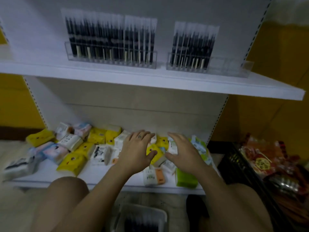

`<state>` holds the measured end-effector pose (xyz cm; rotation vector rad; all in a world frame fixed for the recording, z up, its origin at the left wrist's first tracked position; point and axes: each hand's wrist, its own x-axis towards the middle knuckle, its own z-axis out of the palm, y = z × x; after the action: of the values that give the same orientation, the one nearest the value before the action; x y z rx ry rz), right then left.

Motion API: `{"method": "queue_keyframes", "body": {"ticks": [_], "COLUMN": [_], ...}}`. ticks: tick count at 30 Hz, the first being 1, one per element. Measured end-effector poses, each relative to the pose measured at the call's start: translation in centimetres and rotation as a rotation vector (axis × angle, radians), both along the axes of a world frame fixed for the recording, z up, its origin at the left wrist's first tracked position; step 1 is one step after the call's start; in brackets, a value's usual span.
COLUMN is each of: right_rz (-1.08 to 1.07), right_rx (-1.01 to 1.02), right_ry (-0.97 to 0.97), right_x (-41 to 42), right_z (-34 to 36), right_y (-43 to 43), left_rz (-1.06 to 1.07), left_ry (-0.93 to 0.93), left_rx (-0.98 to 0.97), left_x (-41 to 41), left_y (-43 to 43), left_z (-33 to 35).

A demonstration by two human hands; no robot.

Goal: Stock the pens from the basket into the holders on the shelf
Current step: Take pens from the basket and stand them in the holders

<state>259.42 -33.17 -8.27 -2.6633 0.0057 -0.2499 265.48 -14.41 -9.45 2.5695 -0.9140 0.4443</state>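
Two clear pen holders stand on the upper white shelf (167,81). The left holder (110,59) is packed with dark pens in clear sleeves (110,36). The right holder (207,66) has pens (192,46) in its left part, and its right slots are bare. A white basket (142,218) with dark pens inside sits on the floor between my knees. My left hand (137,149) and my right hand (184,151) hover side by side over the lower shelf, fingers spread, holding nothing.
The lower shelf (103,173) is strewn with several small packets (73,161) in yellow, white, pink and green. A black crate (237,166) with red wrapped goods (267,158) stands on the right. Yellow walls flank the shelf unit.
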Motion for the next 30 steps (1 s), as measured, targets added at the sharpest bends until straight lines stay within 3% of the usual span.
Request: {"method": "queue_keyframes", "body": {"ticks": [16, 21, 26, 30], "right_rz": [0.020, 0.075, 0.073, 0.068], "right_rx": [0.080, -0.072, 0.057, 0.150], "right_ry": [0.435, 0.645, 0.761, 0.963], "right_x": [0.0, -1.6, -2.4, -2.5], "right_z": [-18.1, -23.0, -26.2, -28.5], "right_y": [1.7, 2.3, 2.0, 1.0], "left_rz": [0.024, 0.058, 0.109, 0.154], "left_ry": [0.511, 0.725, 0.890, 1.048], "left_rx": [0.136, 0.228, 0.313, 0.316], "left_x": [-1.5, -2.0, -1.2, -0.3], "left_y": [0.6, 1.6, 2.2, 3.3], "left_z": [-16.1, -19.8, -22.7, -25.7]}}
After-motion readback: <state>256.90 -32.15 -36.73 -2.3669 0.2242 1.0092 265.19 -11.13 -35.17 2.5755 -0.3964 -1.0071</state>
